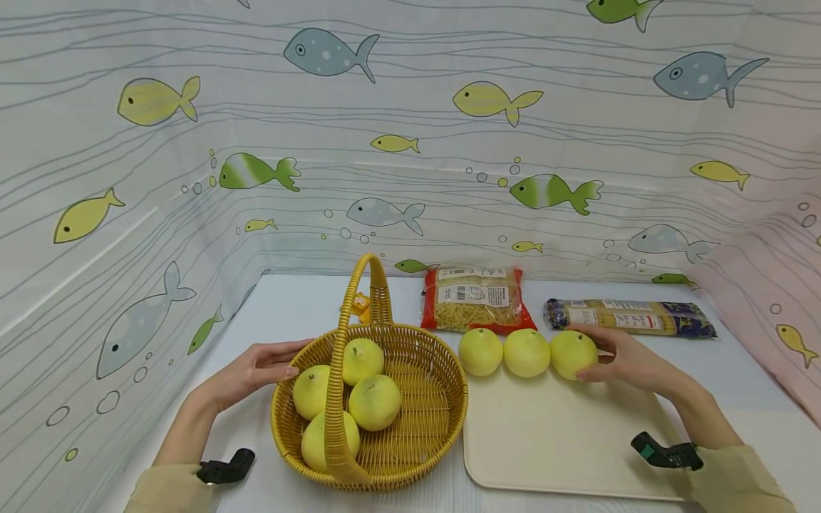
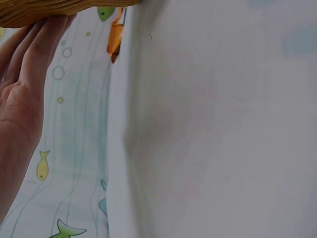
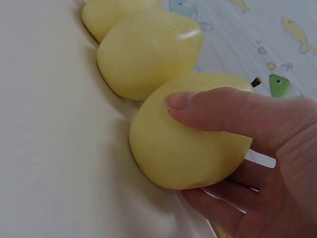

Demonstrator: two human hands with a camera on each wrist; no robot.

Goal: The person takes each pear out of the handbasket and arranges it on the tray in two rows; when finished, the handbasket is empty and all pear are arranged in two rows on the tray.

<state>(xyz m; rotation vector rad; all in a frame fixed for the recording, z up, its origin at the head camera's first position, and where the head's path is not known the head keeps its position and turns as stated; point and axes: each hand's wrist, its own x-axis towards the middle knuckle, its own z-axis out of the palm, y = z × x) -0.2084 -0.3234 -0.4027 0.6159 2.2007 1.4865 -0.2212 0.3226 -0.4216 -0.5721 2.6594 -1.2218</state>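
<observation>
Right hand (image 1: 618, 360) curled round a yellow pear (image 1: 573, 354), thumb nearest the body; pear seated at the right end of a row of three, at the far edge of the cream tray (image 1: 564, 442); a light, even grip and a vertical lift advised, lest the adjoining pear (image 1: 527, 353) be nudged; left hand (image 1: 269, 367) unclenched, its straight fingers laid against the left wall of the wicker basket (image 1: 420, 399); both forearms angled inward.

Three yellow fruits (image 1: 527, 354) along cream tray (image 1: 564, 434), rightmost fruit (image 1: 570, 354) gripped, four others (image 1: 375, 403) in wicker basket (image 1: 420, 420)
</observation>
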